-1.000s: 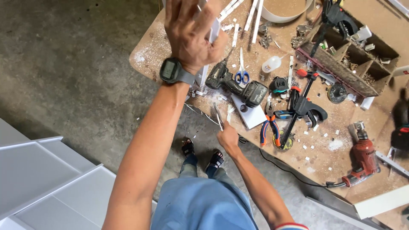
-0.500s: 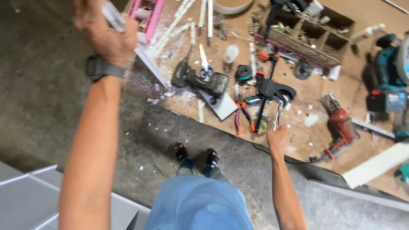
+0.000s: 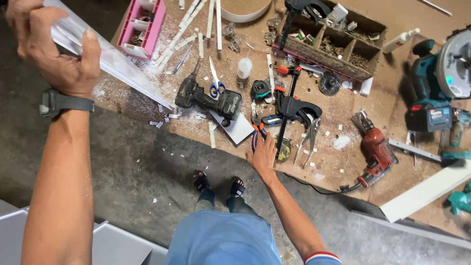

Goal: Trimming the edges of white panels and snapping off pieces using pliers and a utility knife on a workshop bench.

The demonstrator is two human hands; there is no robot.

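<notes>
Over workbench (image 3: 343, 162) | left grip (image 3: 56, 51) pinching white strip (image 3: 117, 66) | right grip (image 3: 262, 154) spread, touching pliers (image 3: 256, 137)

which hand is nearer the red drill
Right. The right hand rests on the board among the pliers, left of the red drill. The left hand is raised far off at the left, gripping a white strip.

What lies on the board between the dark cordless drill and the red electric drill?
In the head view, between the cordless drill and the red drill lie a tape measure, a black bar clamp and locking pliers. The right hand rests just below them.
</notes>
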